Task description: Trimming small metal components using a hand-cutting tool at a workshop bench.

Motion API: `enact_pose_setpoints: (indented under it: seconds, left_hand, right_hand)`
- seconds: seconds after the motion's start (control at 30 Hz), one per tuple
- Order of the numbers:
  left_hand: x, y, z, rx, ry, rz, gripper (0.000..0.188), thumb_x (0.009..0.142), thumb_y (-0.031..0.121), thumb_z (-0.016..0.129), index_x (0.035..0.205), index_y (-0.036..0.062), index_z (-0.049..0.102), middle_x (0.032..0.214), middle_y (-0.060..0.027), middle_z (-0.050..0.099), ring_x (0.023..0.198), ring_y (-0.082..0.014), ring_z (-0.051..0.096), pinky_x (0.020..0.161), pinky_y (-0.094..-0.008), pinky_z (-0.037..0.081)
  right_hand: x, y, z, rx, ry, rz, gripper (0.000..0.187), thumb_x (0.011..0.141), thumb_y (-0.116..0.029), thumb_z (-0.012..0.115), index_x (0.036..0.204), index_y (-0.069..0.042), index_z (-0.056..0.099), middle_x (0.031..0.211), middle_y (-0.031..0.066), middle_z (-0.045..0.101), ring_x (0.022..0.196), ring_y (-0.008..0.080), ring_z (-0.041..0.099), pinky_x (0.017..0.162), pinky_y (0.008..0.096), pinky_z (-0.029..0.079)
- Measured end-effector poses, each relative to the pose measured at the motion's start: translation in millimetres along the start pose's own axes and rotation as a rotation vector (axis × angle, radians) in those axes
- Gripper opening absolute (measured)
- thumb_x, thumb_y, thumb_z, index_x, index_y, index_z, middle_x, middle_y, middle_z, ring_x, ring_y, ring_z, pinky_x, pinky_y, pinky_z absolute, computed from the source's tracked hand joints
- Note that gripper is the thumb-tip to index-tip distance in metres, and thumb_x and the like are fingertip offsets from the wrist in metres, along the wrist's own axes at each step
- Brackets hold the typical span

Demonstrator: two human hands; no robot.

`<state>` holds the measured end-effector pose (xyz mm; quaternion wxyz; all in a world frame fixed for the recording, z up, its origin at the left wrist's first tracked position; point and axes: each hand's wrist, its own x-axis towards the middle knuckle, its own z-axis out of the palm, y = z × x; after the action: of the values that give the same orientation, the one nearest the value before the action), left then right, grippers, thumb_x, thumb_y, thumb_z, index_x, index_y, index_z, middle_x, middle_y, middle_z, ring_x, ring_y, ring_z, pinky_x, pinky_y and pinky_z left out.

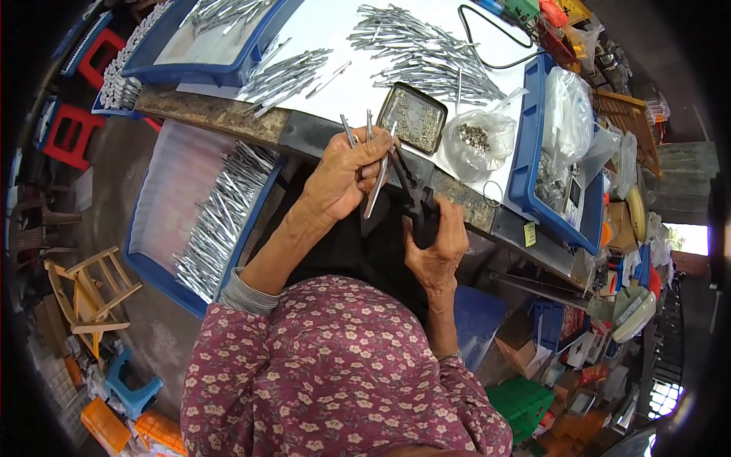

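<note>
Left hand point(343, 171): three visible slim, shiny silver rods point(377, 185) are pinched, held just before worktable. Right hand point(443, 238): one black plier-like tool point(417, 204) is gripped. White worktable point(324, 24) is strewn with loose rods point(422, 57); one small tray point(442, 126), one clear bag point(499, 131) are set nearby. Floor point(167, 339) is cluttered: two red stools point(71, 137), one blue stool point(131, 387).

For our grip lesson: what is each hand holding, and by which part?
The left hand pinches several slim metal rods partway along. The right hand grips a dark plier-like tool by its near end.
</note>
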<state>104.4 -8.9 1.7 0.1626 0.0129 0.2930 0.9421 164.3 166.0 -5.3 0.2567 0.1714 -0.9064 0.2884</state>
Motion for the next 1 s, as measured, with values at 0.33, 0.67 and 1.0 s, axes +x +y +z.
enact_pose_setpoints:
  seconds: [0.33, 0.67, 1.0]
  left_hand:
    - [-9, -13, 21, 0.204, 0.164, 0.314, 0.013, 0.086, 0.012, 0.057, 0.088, 0.0022, 0.049, 0.064, 0.0027, 0.044, 0.048, -0.0047, 0.035, 0.043, -0.0205, 0.029]
    - [-5, -1, 9, 1.591, -0.104, 1.305, 0.018, 0.070, 0.001, 0.055, 0.087, -0.0026, 0.049, 0.082, -0.0160, 0.053, 0.069, -0.0274, 0.058, 0.056, -0.0319, 0.048]
    - [-5, 20, 2, 1.533, 0.190, 0.898, 0.007, 0.079, -0.001, 0.049, 0.085, 0.0024, 0.051, 0.073, -0.0120, 0.056, 0.061, -0.0270, 0.056, 0.055, -0.0326, 0.042]
  right_hand:
    - [-10, -13, 2, 0.465, -0.171, 0.310, 0.043, 0.065, -0.010, 0.072, 0.100, -0.001, 0.050, 0.075, 0.0090, 0.054, 0.059, 0.0168, 0.050, 0.056, 0.0288, 0.041]
    - [-13, -11, -11, 1.227, -0.489, 0.653, 0.037, 0.061, -0.022, 0.068, 0.086, 0.001, 0.055, 0.067, -0.0011, 0.045, 0.054, 0.0054, 0.036, 0.049, 0.0212, 0.027]
    - [-21, -16, -1, 1.488, -0.579, 0.873, 0.036, 0.072, -0.022, 0.065, 0.095, 0.003, 0.052, 0.067, 0.0003, 0.043, 0.054, 0.0055, 0.038, 0.046, 0.0201, 0.027]
